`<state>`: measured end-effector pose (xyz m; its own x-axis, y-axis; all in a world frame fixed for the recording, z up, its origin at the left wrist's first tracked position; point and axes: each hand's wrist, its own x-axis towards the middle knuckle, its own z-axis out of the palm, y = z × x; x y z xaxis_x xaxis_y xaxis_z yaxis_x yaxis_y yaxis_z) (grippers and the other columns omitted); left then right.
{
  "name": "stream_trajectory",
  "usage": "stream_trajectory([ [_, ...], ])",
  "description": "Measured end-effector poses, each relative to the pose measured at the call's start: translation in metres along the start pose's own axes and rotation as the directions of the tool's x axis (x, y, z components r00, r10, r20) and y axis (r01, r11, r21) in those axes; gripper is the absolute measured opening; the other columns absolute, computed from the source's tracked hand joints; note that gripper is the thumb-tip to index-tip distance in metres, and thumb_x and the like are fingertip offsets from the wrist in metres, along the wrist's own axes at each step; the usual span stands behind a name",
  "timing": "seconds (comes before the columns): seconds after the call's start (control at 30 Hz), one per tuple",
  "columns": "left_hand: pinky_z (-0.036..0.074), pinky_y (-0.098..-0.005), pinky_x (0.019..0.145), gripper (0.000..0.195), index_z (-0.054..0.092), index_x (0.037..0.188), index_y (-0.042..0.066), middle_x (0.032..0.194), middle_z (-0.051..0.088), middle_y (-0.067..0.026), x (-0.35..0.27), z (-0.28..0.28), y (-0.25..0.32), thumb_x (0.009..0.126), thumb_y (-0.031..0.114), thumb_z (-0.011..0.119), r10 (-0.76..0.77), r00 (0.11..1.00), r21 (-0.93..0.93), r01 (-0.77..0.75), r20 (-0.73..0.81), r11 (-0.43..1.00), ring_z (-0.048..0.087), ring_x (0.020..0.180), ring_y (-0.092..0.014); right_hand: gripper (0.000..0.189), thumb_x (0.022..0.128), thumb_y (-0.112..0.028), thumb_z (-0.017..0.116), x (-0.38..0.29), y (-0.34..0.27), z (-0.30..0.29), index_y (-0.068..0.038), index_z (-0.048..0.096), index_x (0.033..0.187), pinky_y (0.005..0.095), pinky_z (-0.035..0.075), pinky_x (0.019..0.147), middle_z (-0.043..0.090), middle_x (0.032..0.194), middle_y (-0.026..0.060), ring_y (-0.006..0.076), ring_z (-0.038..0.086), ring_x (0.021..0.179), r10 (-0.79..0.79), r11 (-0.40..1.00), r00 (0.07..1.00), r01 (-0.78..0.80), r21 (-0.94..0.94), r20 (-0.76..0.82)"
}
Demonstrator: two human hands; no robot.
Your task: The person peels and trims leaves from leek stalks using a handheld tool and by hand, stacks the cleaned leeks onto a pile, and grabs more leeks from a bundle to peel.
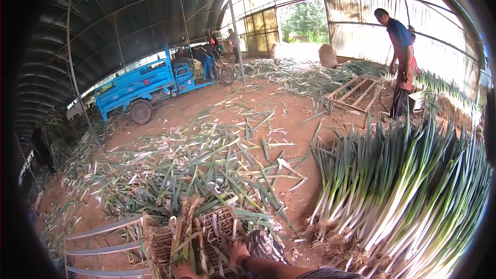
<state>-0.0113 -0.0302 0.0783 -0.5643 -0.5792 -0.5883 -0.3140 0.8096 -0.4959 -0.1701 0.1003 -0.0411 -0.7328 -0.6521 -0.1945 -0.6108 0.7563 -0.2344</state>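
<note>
At the bottom edge, my left hand (184,269) is against the lower part of some dry-skinned green onion stalks (187,226). Their roots point up, away from me. My right hand (237,252) is lower on the right side of a brown plastic crate (223,217), just below a short white stalk (234,229). How firmly the fingers of either hand close on anything is hard to make out. Loose peelings lie across the crate. A slatted frame (104,247) stands left of it, and a dark patterned cloth-like thing (267,244) is right of my right hand.
Many trimmed green onions (395,193) lie at right, roots towards me. Cut leaves (193,166) cover the ground ahead. A blue cargo tricycle (143,81) is parked beyond, near a metal pole (234,27). A person (401,50) stands at far right beside a wooden rack (356,93).
</note>
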Motion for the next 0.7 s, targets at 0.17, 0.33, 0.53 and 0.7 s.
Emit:
stream_trajectory([
  [0.17,0.010,-0.0676,0.105,0.093,0.032,0.140,0.016,0.150,0.013,-0.0103,0.007,0.014,0.052,0.075,0.081,0.022,-0.140,0.959,-0.056,0.131,-0.247,0.990,0.007,0.138,-0.033,0.083,0.068,-0.034,0.063,-0.006,-0.008,0.007,-0.001,0.029,0.137,0.0472,0.028,0.099,0.032,0.133,0.0292,0.0424,0.035,0.121,0.046,0.998,0.998,-0.048,-0.039,-0.046],
  [0.33,0.011,-0.0698,0.104,0.090,0.022,0.144,0.023,0.151,0.006,-0.0124,-0.011,-0.007,0.068,0.074,0.081,0.024,-0.077,0.991,0.201,0.099,-0.111,0.975,-0.001,0.138,-0.037,0.062,0.070,-0.033,0.063,0.026,-0.004,0.048,-0.004,0.046,0.122,0.0405,0.038,0.079,0.051,0.107,0.0179,0.0310,0.049,0.100,0.149,0.989,0.978,-0.151,0.001,-0.145],
  [0.53,-0.010,-0.0646,0.105,0.061,0.027,0.141,0.007,0.150,0.012,-0.0118,0.066,0.045,0.078,0.089,0.035,0.044,-0.245,0.923,0.165,0.302,-0.295,0.939,0.005,0.136,-0.043,0.054,0.073,-0.029,0.061,-0.025,-0.023,-0.005,-0.005,0.048,0.119,0.0387,0.037,0.077,0.051,0.104,0.0159,0.0291,0.051,0.098,-0.008,0.986,0.997,0.021,-0.164,0.082],
  [0.7,-0.008,-0.0547,0.109,0.065,0.038,0.135,0.004,0.147,0.018,-0.0116,0.064,0.046,0.069,0.078,0.029,0.057,-0.329,0.769,-0.152,0.295,-0.549,0.943,0.007,0.136,-0.040,0.061,0.070,-0.036,0.064,-0.052,-0.014,0.034,-0.003,0.048,0.119,0.0381,0.037,0.077,0.050,0.106,0.0155,0.0291,0.051,0.099,-0.118,0.987,0.993,0.116,-0.115,-0.002],
])
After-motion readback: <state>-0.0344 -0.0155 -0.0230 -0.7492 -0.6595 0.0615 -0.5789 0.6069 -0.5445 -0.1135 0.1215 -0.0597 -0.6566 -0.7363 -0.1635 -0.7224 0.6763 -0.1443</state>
